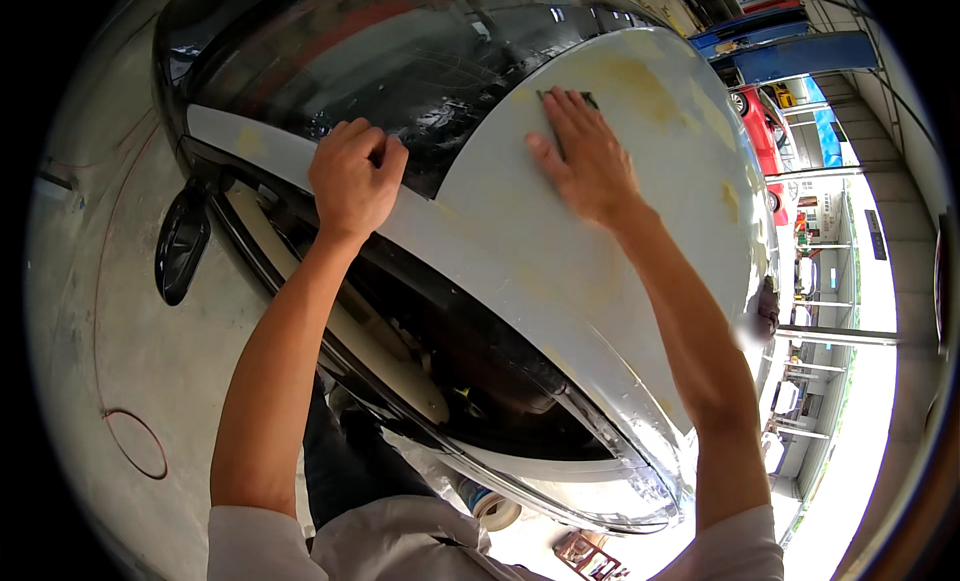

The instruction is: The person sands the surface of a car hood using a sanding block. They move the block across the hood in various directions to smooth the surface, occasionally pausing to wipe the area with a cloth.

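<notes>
Here, dark pad (590, 100) — under right hand (585, 161), on roof (660, 251)

Car repair workshop: patchy grey roof (545, 246), red car (762, 133), floor hose (105, 412).

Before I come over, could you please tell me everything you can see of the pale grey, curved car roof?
The pale grey, curved car roof is broad and smooth, and looks like painted or primed metal. It is mostly dull, with mottled yellowish patches and a brighter shine near its lower end. The glossy dark glass windscreen borders it at upper left. The person's bare right hand lies flat near that border, its fingers over a small dark flat pad.
</notes>
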{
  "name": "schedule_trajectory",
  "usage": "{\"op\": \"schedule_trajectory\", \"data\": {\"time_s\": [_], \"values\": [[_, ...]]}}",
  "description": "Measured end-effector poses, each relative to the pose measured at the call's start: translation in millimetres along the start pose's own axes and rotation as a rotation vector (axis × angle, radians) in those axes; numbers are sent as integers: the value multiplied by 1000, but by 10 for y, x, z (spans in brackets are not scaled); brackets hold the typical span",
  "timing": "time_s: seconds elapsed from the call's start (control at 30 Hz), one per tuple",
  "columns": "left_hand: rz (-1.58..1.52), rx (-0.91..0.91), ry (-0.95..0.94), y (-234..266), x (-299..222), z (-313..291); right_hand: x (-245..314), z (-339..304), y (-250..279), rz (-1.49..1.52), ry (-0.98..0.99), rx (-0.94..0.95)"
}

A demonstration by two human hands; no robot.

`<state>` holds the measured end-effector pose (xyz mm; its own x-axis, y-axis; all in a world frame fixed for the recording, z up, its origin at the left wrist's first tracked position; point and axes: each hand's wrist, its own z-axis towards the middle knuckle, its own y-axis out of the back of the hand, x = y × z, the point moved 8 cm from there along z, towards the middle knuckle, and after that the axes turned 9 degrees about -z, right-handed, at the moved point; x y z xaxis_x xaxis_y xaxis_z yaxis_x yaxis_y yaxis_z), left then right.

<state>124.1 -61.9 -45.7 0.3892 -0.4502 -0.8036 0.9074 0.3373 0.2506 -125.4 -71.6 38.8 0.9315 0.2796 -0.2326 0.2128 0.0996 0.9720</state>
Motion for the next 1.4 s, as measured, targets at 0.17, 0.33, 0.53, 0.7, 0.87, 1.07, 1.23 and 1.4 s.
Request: {"op": "schedule_trajectory", "data": {"time_s": [0.17, 0.33, 0.53, 0.7, 0.87, 1.07, 1.23, 1.4], "values": [[50, -10, 4, 149, 112, -32, 566, -596, 124, 52, 277, 53], [-8, -1, 15, 38, -11, -7, 141, -100, 91, 32, 140, 1], [56, 2, 8, 142, 85, 1, 545, -691, 122, 104, 345, 124], [-2, 31, -26, 39, -43, 22, -218, 181, -53, 95, 132, 50], [-4, 28, -6, 115, 26, 7, 317, 305, -214, -17, 143, 24], [-23, 36, -22, 49, -57, 24, 128, 398, 1, 32, 126, 108], [10, 45, 7, 119, 68, 17, 607, 147, -62, -22, 201, 59], [-55, 40, -23, 50, -60, 35, 100, 405, 0, 29, 101, 152]]}}
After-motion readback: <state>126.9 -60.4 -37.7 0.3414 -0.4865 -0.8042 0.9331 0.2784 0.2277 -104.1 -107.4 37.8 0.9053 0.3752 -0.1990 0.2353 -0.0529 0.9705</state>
